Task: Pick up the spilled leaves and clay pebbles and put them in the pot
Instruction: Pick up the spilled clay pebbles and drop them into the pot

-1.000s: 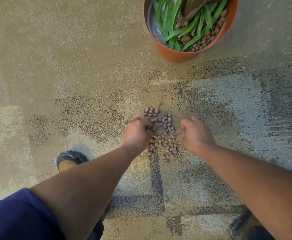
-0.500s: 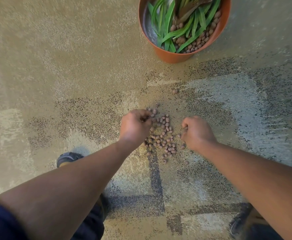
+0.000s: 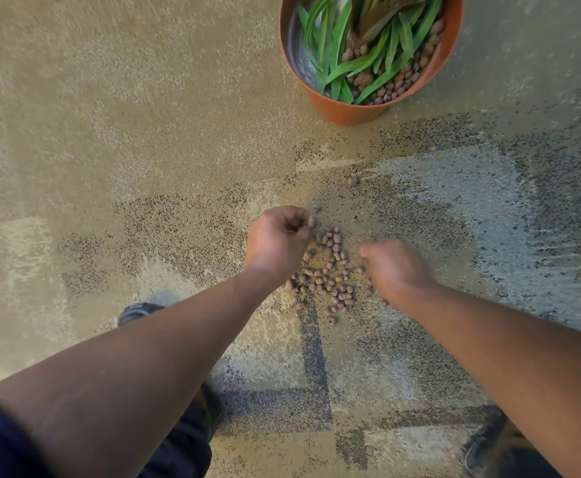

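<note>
Clay pebbles (image 3: 330, 270): loose brown cluster on the patterned carpet (image 3: 144, 132), lying between the two hands; one stray pebble (image 3: 352, 181) sits apart, toward the pot.

Left hand (image 3: 277, 241): at the cluster's left edge, fingers curled into a closed grip; a pebble shows at the fingertips, the rest of its contents hidden.

Right hand (image 3: 394, 267): at the cluster's right edge, knuckles up, fingers curled down onto the carpet; whether this grip holds pebbles cannot be told.

Terracotta pot (image 3: 347, 110): upright, well beyond the cluster, holding green leaves (image 3: 337, 46) and more pebbles.

Dark shoes (image 3: 137, 312): one under each forearm.
</note>
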`<control>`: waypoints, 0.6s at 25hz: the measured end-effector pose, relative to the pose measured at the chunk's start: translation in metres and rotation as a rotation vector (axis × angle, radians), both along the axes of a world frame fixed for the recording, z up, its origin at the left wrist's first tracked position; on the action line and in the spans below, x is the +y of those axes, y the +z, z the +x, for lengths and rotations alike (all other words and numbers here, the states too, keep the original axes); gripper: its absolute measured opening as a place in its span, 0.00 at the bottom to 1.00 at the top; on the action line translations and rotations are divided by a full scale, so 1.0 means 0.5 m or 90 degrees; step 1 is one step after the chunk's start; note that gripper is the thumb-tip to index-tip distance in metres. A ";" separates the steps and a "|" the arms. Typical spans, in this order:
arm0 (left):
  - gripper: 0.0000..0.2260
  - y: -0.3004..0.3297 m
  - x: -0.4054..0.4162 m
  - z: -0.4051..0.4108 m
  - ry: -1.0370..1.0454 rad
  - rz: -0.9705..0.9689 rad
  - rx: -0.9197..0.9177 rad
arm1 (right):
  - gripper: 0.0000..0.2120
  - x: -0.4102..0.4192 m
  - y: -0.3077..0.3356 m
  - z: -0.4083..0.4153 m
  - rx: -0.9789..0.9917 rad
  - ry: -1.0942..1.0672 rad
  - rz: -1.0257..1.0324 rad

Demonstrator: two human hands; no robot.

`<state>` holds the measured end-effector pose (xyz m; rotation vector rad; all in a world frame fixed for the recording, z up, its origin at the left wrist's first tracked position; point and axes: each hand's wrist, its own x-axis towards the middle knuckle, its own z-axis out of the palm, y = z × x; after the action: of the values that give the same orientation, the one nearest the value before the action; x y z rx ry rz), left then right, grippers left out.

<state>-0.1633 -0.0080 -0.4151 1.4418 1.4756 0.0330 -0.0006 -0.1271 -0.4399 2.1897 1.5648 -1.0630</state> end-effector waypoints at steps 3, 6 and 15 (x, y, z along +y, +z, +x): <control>0.09 0.011 0.007 0.007 0.020 0.008 -0.017 | 0.10 0.016 0.013 0.003 0.056 -0.102 0.039; 0.08 0.034 0.020 0.025 0.056 0.030 -0.050 | 0.05 0.047 0.050 0.001 0.151 -0.283 0.156; 0.06 0.093 0.096 0.087 0.136 0.126 -0.203 | 0.10 0.151 0.163 0.042 0.257 -0.579 0.474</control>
<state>-0.1199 0.0401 -0.3688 1.3537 1.3818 0.5309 0.0204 -0.0517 -0.3585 3.5856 1.1764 -1.3392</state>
